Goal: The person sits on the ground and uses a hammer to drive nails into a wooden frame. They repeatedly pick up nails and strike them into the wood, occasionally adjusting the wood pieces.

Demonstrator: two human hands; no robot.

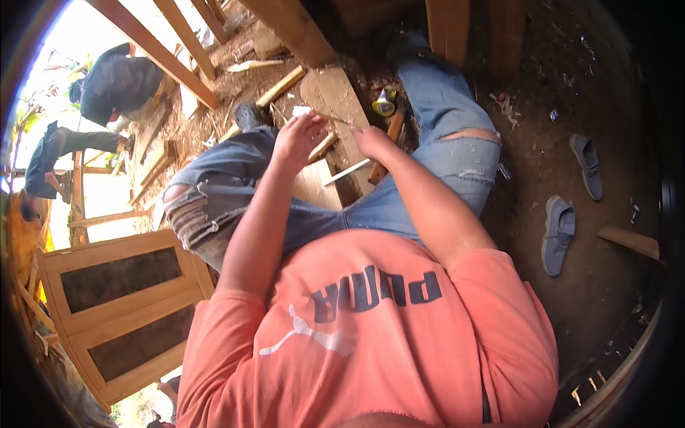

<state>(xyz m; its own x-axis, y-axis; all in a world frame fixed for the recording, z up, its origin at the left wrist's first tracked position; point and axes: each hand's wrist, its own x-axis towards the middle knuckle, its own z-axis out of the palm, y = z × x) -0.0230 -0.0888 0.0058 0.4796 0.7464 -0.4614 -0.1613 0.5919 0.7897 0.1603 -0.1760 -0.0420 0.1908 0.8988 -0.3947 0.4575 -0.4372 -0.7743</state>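
Note:
Between my knees, my left hand (303,137) is raised with its fingers curled around a small white thing (302,110) whose kind I cannot make out. My right hand (372,142) is closed on the end of a thin, stick-like strip (338,119), which slants up toward the left hand. Under both hands lies a long pale board (330,93). A brown wooden bar (395,127) is close beside my right hand, and a narrow whitish strip (347,172) rests below it. A yellow and silver tape measure (384,103) lies just beyond.
Wood scraps (281,86) and shavings cover the ground ahead. A panelled wooden door (128,307) leans at the left. Grey shoes (559,237) and a wood offcut (629,242) lie at right. Wooden posts (448,32) stand ahead. Two people (118,85) bend over at far left.

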